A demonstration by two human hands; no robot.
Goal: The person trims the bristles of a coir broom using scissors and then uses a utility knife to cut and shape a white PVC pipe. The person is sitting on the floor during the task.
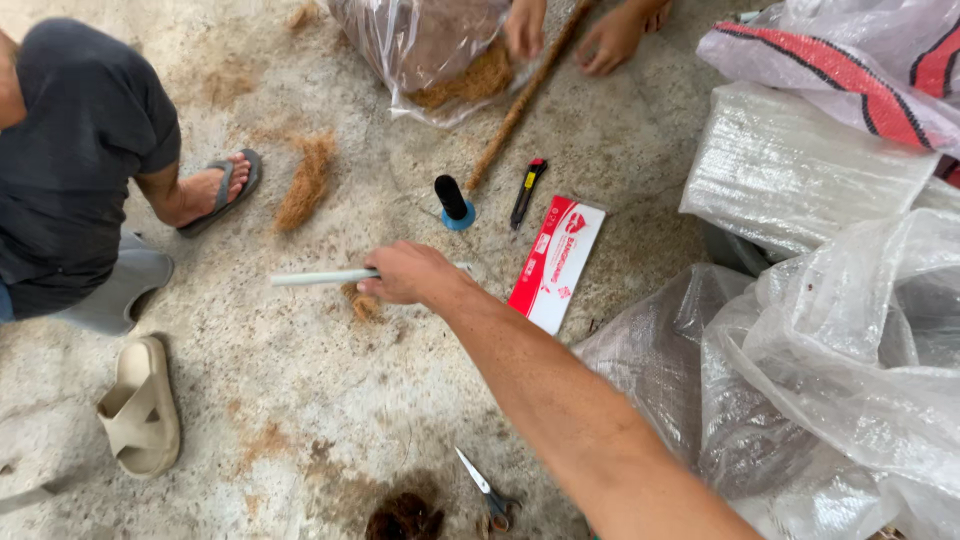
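1. Far to the left of the right hand (412, 274), a seated person in a dark shirt (75, 130) fills the upper left corner, one foot in a grey flip-flop (222, 192) planted on the concrete floor (300, 400)
2. Below that person and well to the left of the hand, a beige slide sandal (140, 408) lies empty on the floor
3. Up and left of the hand lies a loose tuft of brown coir fibre (308, 180)
4. The right hand is closed around one end of a white tube (322, 277), which sticks out level to the left of the fist; the fingers wrap it, and the far end is free above the floor
5. Just under the fist, touching or nearly touching it, sits a small clump of brown fibre (360, 301)
6. Just above the hand stands a black spool on a blue base (453, 202), with a black-and-red utility knife (528, 192) beside it to the right
7. Farther up, another person's two hands (570, 30) work a long fibre-wrapped pole (520, 100) beside a clear bag of coir (440, 50)
8. Right of the hand, close to the forearm, lies a red-and-white flat box (555, 262)
9. Below the forearm, near the bottom edge, lie scissors (485, 490) and a dark fibre ball (405, 518)
10. Well to the right, heaped clear plastic bags (830, 370) crowd the floor
11. The left hand is out of sight
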